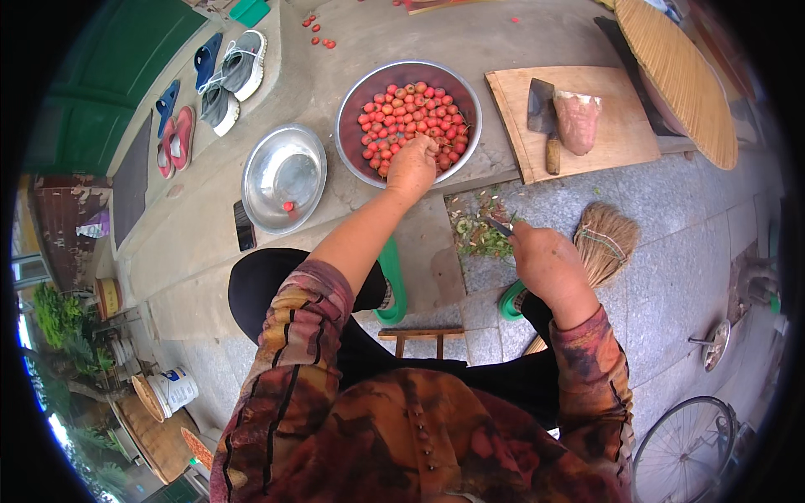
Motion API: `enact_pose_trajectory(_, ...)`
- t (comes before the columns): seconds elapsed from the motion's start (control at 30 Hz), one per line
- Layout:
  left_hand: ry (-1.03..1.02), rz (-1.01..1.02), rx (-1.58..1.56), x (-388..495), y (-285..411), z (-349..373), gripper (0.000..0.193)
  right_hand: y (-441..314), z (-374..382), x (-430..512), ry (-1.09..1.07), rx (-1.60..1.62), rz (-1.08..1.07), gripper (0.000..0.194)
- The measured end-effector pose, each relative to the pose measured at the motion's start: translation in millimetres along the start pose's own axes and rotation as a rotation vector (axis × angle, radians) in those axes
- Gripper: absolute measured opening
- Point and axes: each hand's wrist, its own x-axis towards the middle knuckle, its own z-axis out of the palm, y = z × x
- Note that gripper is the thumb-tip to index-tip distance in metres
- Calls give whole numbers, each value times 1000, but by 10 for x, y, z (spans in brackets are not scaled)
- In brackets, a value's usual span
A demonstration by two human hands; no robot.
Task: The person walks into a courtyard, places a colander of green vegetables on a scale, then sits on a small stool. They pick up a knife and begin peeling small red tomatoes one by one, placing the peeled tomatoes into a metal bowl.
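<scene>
My left hand (414, 165) reaches over the near rim of a metal basin (349, 100), its fingertips among many small round red fruits (409, 108) that look like hawthorns; whether it grips one cannot be made out. A small knife (498, 226) is held in my right hand (546, 258), its blade pointing left above a heap of green and pale trimmings (481, 232) on the ground. Left of the fruit basin, a shallower metal bowl (264, 163) holds a single red fruit (288, 206) and a little liquid.
On a wooden cutting board (616, 138) lie a cleaver (542, 113) and a pink object (577, 126). A straw broom (604, 242) rests by my right foot. Beside the bowl lies a phone (244, 225). Shoes (236, 69) stand at upper left, a woven straw hat (682, 75) at upper right.
</scene>
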Motion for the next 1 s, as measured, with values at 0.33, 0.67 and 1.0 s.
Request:
enact_pose_trajectory(0.33,-111,-35,164,482,-334,236,29,6,-26,-21,-20,8,3,16)
enact_pose_trajectory(0.67,-274,-72,459,590,-95,164,20,19,-49,-33,-32,-4,-13,15)
enact_pose_trajectory(1.0,-384,271,175,561,-101,328,20,1,-57,-26,-27,6,-3,15)
